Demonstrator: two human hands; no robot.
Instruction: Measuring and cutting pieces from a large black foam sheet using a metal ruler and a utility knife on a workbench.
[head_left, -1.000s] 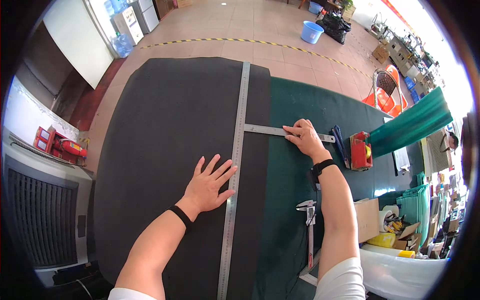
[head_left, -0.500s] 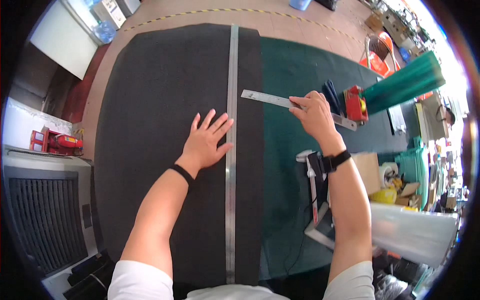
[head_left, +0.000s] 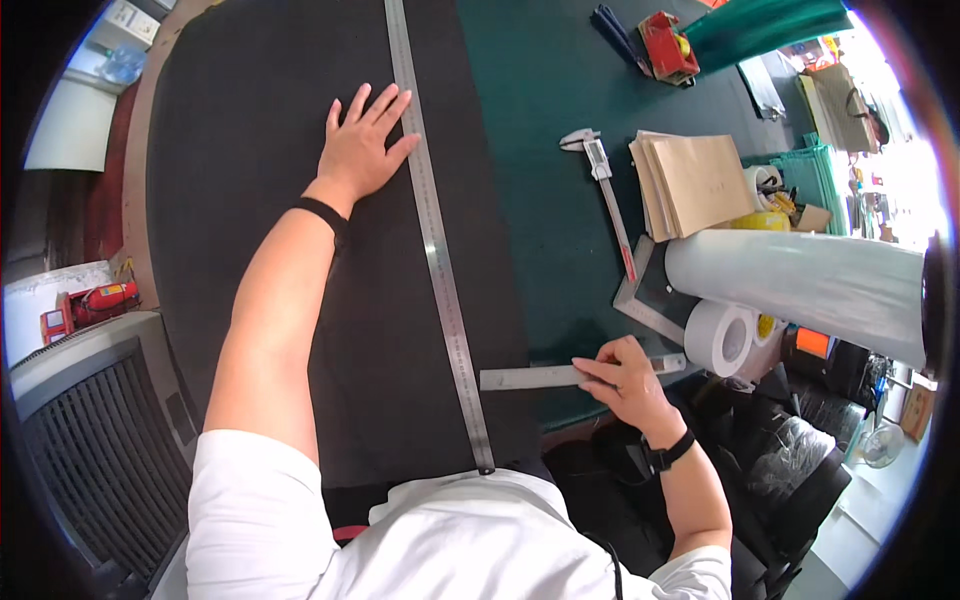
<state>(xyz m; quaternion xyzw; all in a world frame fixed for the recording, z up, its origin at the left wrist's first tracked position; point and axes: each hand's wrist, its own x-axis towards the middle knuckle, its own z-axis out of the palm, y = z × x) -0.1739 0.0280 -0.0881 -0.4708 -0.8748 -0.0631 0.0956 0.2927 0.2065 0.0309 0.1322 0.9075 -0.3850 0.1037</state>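
A long steel ruler (head_left: 437, 245) runs from far to near across the black sheet (head_left: 255, 105) spread on the table. My left hand (head_left: 363, 150) lies flat on the sheet with fingers spread, the fingertips and thumb at the long ruler's left edge. At the near right, my right hand (head_left: 628, 385) pinches a shorter steel ruler (head_left: 527, 378) between thumb and fingers. That ruler points left, its free end just right of the long ruler and over the sheet's near right part. The fingers hide its middle.
On the green table cover (head_left: 545, 240) to the right lie a digital caliper (head_left: 610, 195), a metal square (head_left: 650, 315) and brown paper envelopes (head_left: 700, 180). Beyond them are a white tape roll (head_left: 718, 338), a large clear film roll (head_left: 800, 285) and a red tape dispenser (head_left: 668, 48).
My right hand has brought the short ruler from the far right down to the near end of the long ruler. My left hand stays spread beside the long ruler. The view has shifted nearer.
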